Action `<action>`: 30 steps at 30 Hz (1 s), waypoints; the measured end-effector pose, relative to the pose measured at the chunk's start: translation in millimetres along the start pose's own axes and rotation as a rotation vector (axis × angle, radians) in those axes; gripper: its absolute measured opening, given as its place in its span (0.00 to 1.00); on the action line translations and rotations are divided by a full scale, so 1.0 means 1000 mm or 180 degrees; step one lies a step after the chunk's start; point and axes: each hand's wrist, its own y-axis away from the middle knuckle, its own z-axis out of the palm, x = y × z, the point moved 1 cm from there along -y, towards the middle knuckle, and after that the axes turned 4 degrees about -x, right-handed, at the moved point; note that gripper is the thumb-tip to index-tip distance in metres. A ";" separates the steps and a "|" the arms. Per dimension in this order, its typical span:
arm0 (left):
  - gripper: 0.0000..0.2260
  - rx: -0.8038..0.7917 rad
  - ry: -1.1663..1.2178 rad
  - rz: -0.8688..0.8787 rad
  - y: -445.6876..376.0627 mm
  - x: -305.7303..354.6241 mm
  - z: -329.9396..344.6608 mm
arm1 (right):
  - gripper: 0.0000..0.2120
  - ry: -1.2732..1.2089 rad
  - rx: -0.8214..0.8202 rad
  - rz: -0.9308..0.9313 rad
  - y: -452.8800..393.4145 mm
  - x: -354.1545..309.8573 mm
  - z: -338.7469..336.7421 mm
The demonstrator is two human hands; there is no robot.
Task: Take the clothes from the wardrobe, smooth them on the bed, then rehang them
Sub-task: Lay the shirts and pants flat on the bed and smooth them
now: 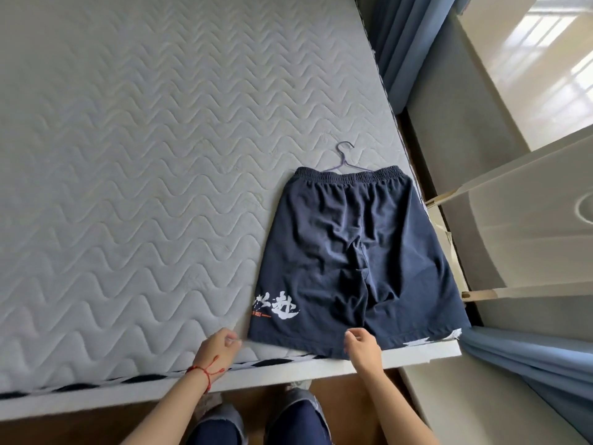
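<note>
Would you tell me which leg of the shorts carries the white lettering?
The leg nearer the left hand: the shorts show white lettering by its hem, while the other leg, nearer the right hand, is plain.

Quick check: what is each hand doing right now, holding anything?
Left hand: fingers loosely curled, holding nothing, beside the shorts.
Right hand: fingers curled at the shorts' hem; a grip cannot be told.

Navy shorts (349, 252) with white-and-orange print — pale grey wave-quilted mattress (144, 155) — blue curtains (398, 43).
</note>
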 end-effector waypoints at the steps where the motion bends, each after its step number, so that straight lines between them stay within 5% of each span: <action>1: 0.08 0.0020 0.0048 0.0023 0.010 -0.006 -0.007 | 0.10 0.0040 -0.0035 -0.0040 0.008 -0.006 0.004; 9: 0.03 0.0318 0.0954 -0.0067 0.087 -0.122 -0.077 | 0.05 0.0380 -0.0321 -0.0557 0.093 -0.059 0.083; 13: 0.04 0.0690 0.2025 -0.0304 0.120 -0.218 -0.113 | 0.05 0.0519 -0.0631 -0.0763 0.138 -0.077 0.159; 22: 0.08 0.1547 0.3193 -0.0955 0.214 -0.414 -0.175 | 0.08 0.1051 -0.1394 -0.0908 0.241 -0.096 0.333; 30: 0.09 0.1855 0.4044 -0.1388 0.255 -0.498 -0.192 | 0.07 0.1729 -0.1798 -0.1114 0.291 -0.138 0.462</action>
